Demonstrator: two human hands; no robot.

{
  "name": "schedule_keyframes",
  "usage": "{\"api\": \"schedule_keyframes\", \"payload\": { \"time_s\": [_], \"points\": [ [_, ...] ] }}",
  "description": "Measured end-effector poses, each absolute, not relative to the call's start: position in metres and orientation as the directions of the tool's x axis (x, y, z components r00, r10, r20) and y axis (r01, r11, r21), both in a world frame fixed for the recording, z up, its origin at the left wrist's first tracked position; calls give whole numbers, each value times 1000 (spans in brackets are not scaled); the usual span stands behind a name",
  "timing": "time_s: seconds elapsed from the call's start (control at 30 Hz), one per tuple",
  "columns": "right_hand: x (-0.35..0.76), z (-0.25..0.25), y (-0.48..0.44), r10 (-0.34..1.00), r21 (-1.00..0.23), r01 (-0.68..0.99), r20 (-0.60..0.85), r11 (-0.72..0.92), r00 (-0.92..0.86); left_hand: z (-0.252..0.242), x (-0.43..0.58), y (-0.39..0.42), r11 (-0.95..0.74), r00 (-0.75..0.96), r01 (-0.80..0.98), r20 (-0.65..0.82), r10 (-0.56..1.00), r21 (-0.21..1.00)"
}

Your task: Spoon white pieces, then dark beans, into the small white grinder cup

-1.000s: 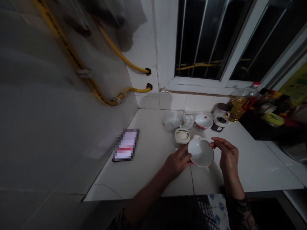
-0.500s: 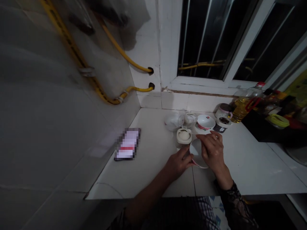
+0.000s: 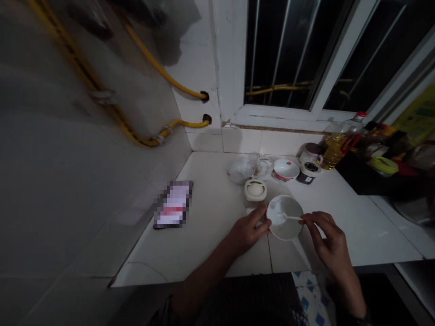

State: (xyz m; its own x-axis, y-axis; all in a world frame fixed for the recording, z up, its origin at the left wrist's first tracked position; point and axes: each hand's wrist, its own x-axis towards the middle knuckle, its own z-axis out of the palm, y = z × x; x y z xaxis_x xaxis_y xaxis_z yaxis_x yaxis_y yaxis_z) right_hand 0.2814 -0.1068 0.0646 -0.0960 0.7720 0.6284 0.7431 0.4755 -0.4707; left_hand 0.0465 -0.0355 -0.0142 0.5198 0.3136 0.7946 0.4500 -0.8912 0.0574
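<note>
A white bowl [image 3: 291, 232] is tilted above the counter, its rim pinched at the left by my left hand [image 3: 247, 231]. Between the fingertips of my right hand [image 3: 328, 235] is the handle of a small white spoon [image 3: 292, 218], its head down inside the bowl. Whatever lies under the spoon in the bowl is pale and hard to make out. Just beyond my left hand stands a squarish jar [image 3: 255, 191] with an opening in its top and white contents showing.
Behind the jar are a clear glass bowl [image 3: 239, 170], a flowered bowl [image 3: 286, 169] and a dark-labelled jar [image 3: 308, 173]. An oil bottle [image 3: 333, 149] stands farther right. On the left lies a phone [image 3: 174, 204] with a blurred screen, near the tiled wall.
My right hand has moved right and nearer, carrying the spoon from over the jar into the bowl. The bowl now faces up more openly. The whole view has shifted slightly.
</note>
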Motion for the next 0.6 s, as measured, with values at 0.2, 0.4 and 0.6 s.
{"api": "schedule_keyframes", "payload": {
  "time_s": [0.2,0.4,0.6],
  "points": [
    [281,79,-116,734,-257,736,512,626,-446,-9,46,-37,-898,517,440,811,274,23],
    [279,79,-111,696,-179,763,575,621,-431,-16,47,-36,-897,519,441,806,284,32],
    [275,80,-114,731,-237,740,503,629,-461,-18,45,-36,-892,534,447,782,321,61]
  ]
}}
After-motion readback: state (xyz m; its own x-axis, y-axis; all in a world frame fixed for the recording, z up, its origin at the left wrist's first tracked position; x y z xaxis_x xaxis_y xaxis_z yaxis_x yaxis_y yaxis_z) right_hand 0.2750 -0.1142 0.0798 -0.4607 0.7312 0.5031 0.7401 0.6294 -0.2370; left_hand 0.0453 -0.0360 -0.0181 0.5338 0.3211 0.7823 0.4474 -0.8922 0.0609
